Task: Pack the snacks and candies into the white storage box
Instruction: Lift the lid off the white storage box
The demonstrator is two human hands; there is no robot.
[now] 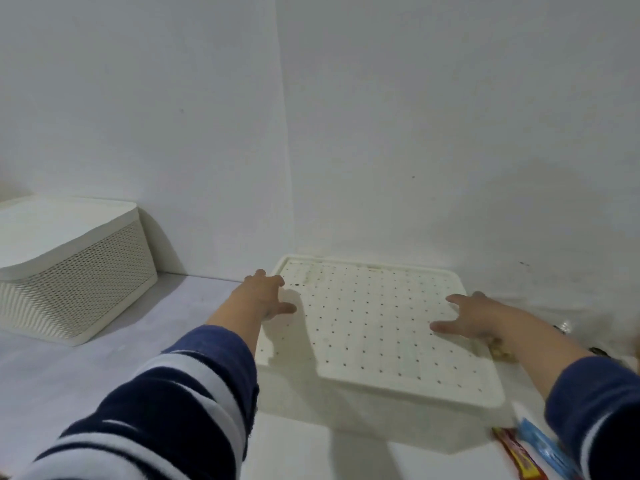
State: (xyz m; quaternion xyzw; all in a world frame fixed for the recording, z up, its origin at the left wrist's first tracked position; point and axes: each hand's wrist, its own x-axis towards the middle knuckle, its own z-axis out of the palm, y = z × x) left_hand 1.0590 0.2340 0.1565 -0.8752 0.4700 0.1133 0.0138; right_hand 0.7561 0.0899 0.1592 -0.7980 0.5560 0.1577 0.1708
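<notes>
The white storage box (273, 355) stands on the table against the wall, mostly covered by its perforated white lid (381, 327). The lid sits skewed over the box, its near edge casting a wide shadow on the table. My left hand (266, 296) grips the lid's left edge, thumb on top. My right hand (478, 317) holds the right edge, with thumb and a finger spread on the lid's top. A red snack bar (516, 452) and a blue snack bar (543, 445) lie at the lower right. Small brown candies (604, 353) show under my right wrist.
A second white latticed box (79, 285) with its lid on stands at the left against the wall. White walls close off the back and meet in a corner behind the box. A clear wrapper (562, 325) lies at the far right.
</notes>
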